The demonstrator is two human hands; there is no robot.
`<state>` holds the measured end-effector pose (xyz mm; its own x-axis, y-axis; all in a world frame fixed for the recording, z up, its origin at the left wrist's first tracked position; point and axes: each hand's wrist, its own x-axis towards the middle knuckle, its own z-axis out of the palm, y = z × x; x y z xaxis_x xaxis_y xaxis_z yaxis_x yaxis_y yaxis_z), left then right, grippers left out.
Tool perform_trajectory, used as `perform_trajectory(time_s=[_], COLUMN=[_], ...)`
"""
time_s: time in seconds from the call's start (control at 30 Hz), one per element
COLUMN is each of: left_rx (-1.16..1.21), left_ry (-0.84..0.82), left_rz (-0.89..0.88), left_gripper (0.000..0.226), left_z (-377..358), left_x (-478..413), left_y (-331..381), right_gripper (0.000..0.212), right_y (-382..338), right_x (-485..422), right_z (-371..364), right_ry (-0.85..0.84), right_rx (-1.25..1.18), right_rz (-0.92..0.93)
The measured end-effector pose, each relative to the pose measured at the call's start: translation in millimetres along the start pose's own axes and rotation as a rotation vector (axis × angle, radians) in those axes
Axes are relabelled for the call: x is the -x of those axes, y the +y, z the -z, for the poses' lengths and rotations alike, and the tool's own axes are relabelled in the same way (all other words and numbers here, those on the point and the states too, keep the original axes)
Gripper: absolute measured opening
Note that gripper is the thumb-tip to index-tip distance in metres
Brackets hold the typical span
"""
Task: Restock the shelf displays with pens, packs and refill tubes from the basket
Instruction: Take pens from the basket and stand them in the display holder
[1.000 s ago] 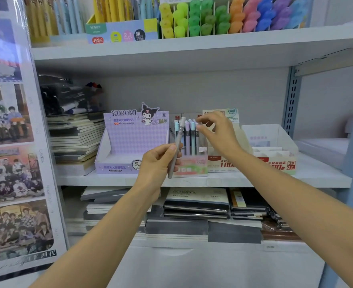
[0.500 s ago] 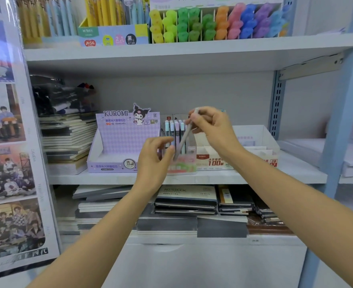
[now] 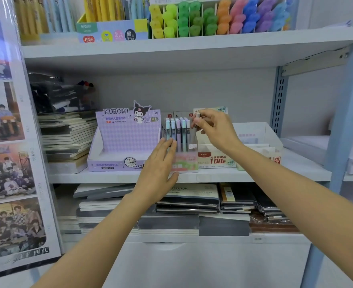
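Observation:
A small display box (image 3: 185,161) on the middle shelf holds several upright pastel refill tubes (image 3: 178,132). My right hand (image 3: 215,129) pinches the top of a grey refill tube (image 3: 194,134) that stands upright at the right end of the row. My left hand (image 3: 158,171) reaches toward the box with fingers extended, its fingertips at the front of the tubes on the left side. The basket is out of view.
A purple Kuromi display box (image 3: 125,146) stands left of the tube box, with red-lettered lead boxes (image 3: 217,159) and a white tray (image 3: 258,134) to the right. Notebook stacks (image 3: 67,138) fill the left; highlighters (image 3: 213,17) line the upper shelf (image 3: 192,46).
My right hand took the grey tube from my left hand, stood it upright and lowered it into the right end of the row. My left hand let go and moved to the box front.

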<state>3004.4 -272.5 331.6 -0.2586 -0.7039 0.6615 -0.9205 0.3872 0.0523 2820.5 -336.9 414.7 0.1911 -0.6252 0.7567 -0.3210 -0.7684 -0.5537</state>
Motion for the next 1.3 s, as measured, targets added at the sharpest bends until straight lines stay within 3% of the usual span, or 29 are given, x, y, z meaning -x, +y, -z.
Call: perform_trajectory(time_s=[0.17, 0.37, 0.57, 0.67, 0.8, 0.93, 1.1, 1.2, 1.3], left_rx=[0.0, -0.026, -0.035, 0.0, 0.142, 0.387, 0.552, 0.485, 0.259], left_ry=[-0.006, -0.008, -0.031, 0.084, 0.289, -0.092, -0.708, -0.938, -1.056], left_rz=[0.001, -0.004, -0.009, 0.023, 0.055, 0.127, 0.143, 0.053, -0.047], left_gripper=[0.078, 0.079, 0.077, 0.069, 0.039, 0.017, 0.021, 0.039, 0.054], left_z=[-1, -4, 1, -6, -58, -148, -251, -294, -318], left_x=[1, 1, 5, 18, 64, 144, 259, 311, 341], left_y=[0, 0, 4, 19, 51, 88, 125, 141, 143], right_gripper=[0.018, 0.017, 0.042, 0.041, 0.016, 0.01, 0.023, 0.041, 0.053], right_y=[0, 13, 17, 19, 51, 122, 207, 232, 240], right_x=[-6, 0, 28, 71, 164, 286, 449, 512, 541], right_z=[-4, -20, -22, -13, -5, -11, -14, -14, -19], right_ry=[-0.068, 0.052, 0.022, 0.075, 0.101, -0.038, -0.337, -0.515, -0.527], right_rx=[0.015, 0.166, 0.207, 0.122, 0.056, 0.115, 0.245, 0.27, 0.114], right_rz=[-0.023, 0.048, 0.068, 0.08, 0.036, -0.263, -0.723, -0.92, -1.004])
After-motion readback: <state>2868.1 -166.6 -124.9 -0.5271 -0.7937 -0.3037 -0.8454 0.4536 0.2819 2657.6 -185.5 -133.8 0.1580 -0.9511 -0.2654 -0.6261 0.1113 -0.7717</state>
